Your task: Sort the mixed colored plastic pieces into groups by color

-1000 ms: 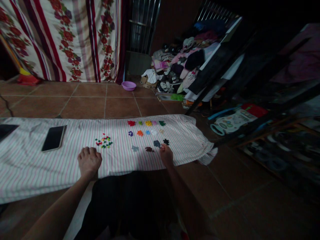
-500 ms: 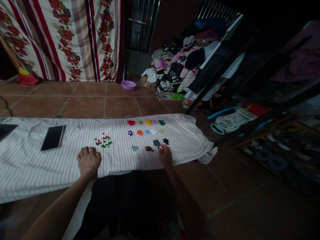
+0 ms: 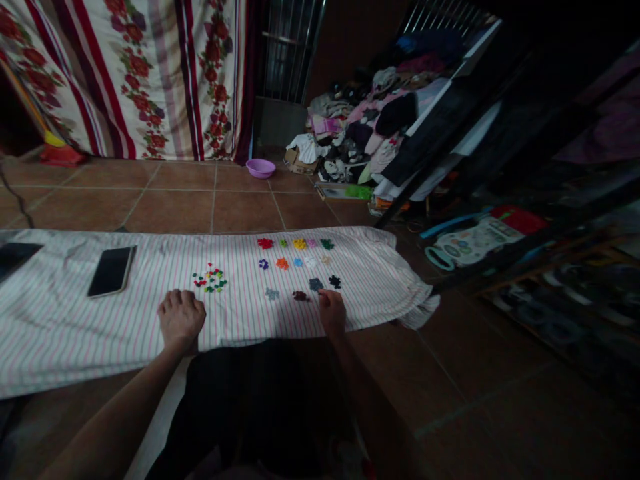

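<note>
My right hand (image 3: 332, 312) is closed in a pinch just in front of a dark grey pile (image 3: 316, 285) of small pieces; anything between the fingertips is too small to make out. A black pile (image 3: 335, 282) lies to its right, a brown pile (image 3: 300, 296) to its left, then a light grey pile (image 3: 272, 293). My left hand (image 3: 182, 316) rests palm down on the striped cloth (image 3: 240, 323), its fingers curled in and nothing seen in them. Beyond it lies a loose mixed scatter (image 3: 211, 279) of red, green and yellow pieces.
Farther back sit several single-colour piles, among them red (image 3: 265, 244), yellow (image 3: 299, 244), orange (image 3: 283, 264) and white (image 3: 311, 263). A phone (image 3: 111, 271) lies at the left, with another dark flat object (image 3: 16, 259) beyond. On the tiled floor stand a purple basin (image 3: 261, 168) and heaped clothes (image 3: 360, 130).
The view has shifted slightly. My right hand has drawn back a little from the dark grey pile, which it was touching. My left hand stays resting on the cloth.
</note>
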A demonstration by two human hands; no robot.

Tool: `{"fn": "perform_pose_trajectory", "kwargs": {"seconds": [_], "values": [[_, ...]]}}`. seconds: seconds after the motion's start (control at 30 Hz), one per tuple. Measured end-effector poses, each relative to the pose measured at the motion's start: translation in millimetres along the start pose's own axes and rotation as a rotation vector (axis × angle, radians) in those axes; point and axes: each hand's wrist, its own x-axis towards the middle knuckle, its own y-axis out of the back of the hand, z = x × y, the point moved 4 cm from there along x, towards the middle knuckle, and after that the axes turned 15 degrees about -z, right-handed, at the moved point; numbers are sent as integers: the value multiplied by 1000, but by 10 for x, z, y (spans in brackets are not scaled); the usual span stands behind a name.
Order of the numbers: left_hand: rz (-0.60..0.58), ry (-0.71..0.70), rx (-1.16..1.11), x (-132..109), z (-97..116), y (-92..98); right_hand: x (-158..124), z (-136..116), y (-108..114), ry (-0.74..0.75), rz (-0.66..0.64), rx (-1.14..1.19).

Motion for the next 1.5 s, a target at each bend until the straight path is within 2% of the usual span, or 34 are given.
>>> {"fn": "perform_pose_trajectory", "kwargs": {"seconds": [0.23,0.5,0.7,0.97,1.17,1.5], "values": [[25,-10,-22,-6,0,-1,-42,-91,-192,-27,-109,-11],[37,-5,7,-14,7,1,61,-207,-333,-17,-177,-33],[25,-4,3,-5,-2,-6,87,-273,-339,-3,-185,-12],[36,-12,-9,-11,5,16,-12,-264,-407,34,-150,11],[21,-4,-28,-4,1,4,19,-297,-512,93,-142,-114],[44,-22,-27,-7,1,1,101,-369,-543,52,-188,-50]]}}
